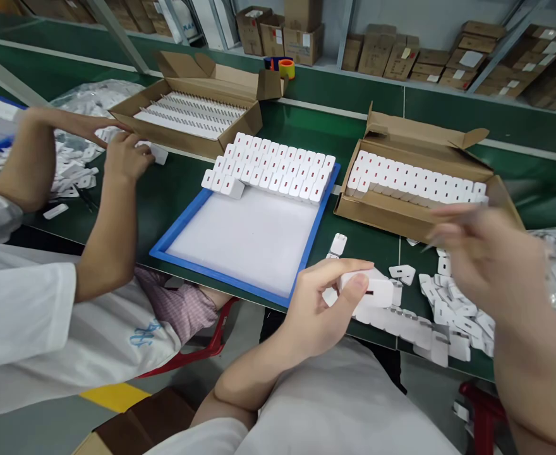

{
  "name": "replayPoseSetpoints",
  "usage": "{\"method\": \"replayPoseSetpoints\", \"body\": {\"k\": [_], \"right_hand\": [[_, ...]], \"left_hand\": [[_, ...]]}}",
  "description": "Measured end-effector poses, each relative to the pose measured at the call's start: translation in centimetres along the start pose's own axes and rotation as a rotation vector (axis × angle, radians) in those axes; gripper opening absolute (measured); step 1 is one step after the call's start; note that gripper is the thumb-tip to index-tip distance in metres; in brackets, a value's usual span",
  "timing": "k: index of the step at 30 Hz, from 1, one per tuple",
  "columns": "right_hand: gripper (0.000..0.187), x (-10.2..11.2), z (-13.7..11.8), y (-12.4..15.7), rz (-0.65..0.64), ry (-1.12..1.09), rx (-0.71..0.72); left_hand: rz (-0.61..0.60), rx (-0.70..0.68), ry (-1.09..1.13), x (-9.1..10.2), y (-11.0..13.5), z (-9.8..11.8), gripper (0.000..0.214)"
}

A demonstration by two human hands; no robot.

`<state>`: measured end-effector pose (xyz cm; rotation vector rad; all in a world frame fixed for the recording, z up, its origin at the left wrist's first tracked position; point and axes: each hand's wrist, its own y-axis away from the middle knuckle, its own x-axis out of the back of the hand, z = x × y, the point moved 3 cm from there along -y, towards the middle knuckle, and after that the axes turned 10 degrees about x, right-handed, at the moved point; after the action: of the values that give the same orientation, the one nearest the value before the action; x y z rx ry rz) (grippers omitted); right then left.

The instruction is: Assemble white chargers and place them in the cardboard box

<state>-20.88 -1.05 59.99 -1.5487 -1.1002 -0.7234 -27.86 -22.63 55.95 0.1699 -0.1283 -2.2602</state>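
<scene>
My left hand (323,303) is closed around a white charger block (375,292) just above the table's near edge. My right hand (491,259) hovers blurred over a heap of small white plastic caps (453,313); something thin seems pinched in its fingers, but the blur hides what. A blue-rimmed white tray (183,230) lies in front of me, with rows of white charger blocks (273,167) along its far side. To the right, an open cardboard box (386,215) holds more rows of white blocks.
A co-worker's hands (121,151) work at the left beside another open carton (193,114) and a pile of white parts (76,170). Tape rolls (285,66) sit behind it. Shelves of brown boxes (448,57) line the back. A red stool (484,404) stands below right.
</scene>
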Motion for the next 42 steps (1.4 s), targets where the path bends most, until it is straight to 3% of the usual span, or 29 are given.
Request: {"method": "replayPoseSetpoints", "body": {"k": [4, 6, 8, 10, 12, 14, 16, 17, 22, 30, 34, 39, 42], "right_hand": [[0.022, -7.6, 4.9, -0.4, -0.459, 0.121, -0.056], [0.020, -9.9, 5.8, -0.3, -0.524, 0.078, -0.030], [0.022, -10.2, 5.4, -0.1, -0.545, 0.043, -0.004], [0.029, -8.6, 3.7, -0.2, -0.473, -0.046, 0.007], [0.036, -5.9, 0.9, -0.2, -0.316, -0.259, 0.058], [0.045, -3.2, -2.3, 0.0, -0.176, -0.499, 0.212], [0.052, -1.6, -4.8, 0.4, -0.117, -0.621, 0.314], [0.052, -1.3, -5.5, 0.6, -0.108, -0.659, 0.292], [0.027, -2.1, -6.1, 1.4, -0.093, -0.961, -0.071], [0.027, -2.0, -5.3, 1.5, 0.009, -0.978, -0.105], [0.045, -3.6, -5.3, 1.2, 0.158, -1.110, -0.220], [0.042, -5.6, -5.2, 0.4, 0.076, -1.267, -0.303], [0.039, -5.8, -3.5, -0.7, 0.083, -1.229, -0.287]], "left_hand": [[-0.030, 0.043, 0.067, 0.0, 0.0, -0.3, 0.041], [-0.046, 0.044, 0.111, -0.1, 0.1, -0.3, 0.039], [-0.040, 0.025, 0.130, 0.0, 0.2, -0.2, 0.037], [-0.023, 0.002, 0.123, 0.1, 0.3, 0.0, 0.036], [-0.011, -0.008, 0.130, 0.2, 0.4, 0.1, 0.036], [-0.024, -0.024, 0.157, 0.2, 0.5, 0.3, 0.036], [-0.035, -0.054, 0.180, 0.2, 0.5, 0.5, 0.034], [-0.033, -0.066, 0.181, 0.1, 0.6, 0.6, 0.033], [0.000, -0.097, 0.092, -0.2, 0.5, 0.4, 0.033], [-0.180, -0.143, -0.131, 0.8, 0.3, 0.0, 0.042], [-0.038, -0.192, -0.096, 0.4, -0.3, -0.9, 0.043], [0.079, -0.246, -0.142, -1.0, -1.8, -2.0, 0.044], [0.119, -0.183, -0.281, -1.2, -2.8, -2.3, 0.048]]}}
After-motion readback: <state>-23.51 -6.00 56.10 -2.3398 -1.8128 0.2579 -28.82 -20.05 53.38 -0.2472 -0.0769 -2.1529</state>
